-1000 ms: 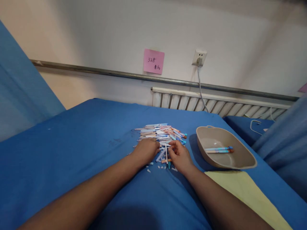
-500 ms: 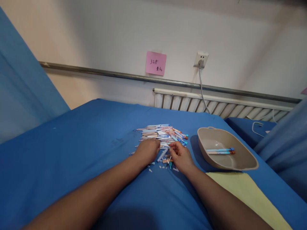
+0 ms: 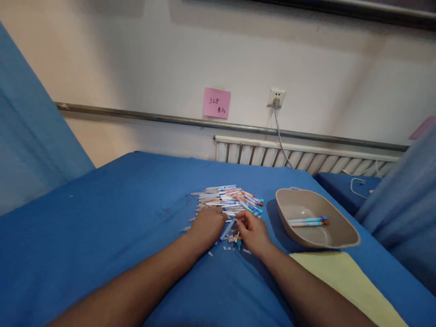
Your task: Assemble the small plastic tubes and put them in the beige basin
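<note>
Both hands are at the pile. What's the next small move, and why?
I'd probably have the right hand take the pale barrel, if that hand is free; its grip is unclear. The barrel slants between that hand and the left hand, at the near edge of the pile, so it should come away fairly easily.

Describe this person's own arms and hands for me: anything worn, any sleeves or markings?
The left hand and right hand are gloveless, with no watch or bracelet showing at either wrist. The left forearm and right forearm are bare, with no sleeve, cable or clear marking in view. Some fingers are hidden, so I can't rule out rings.
</note>
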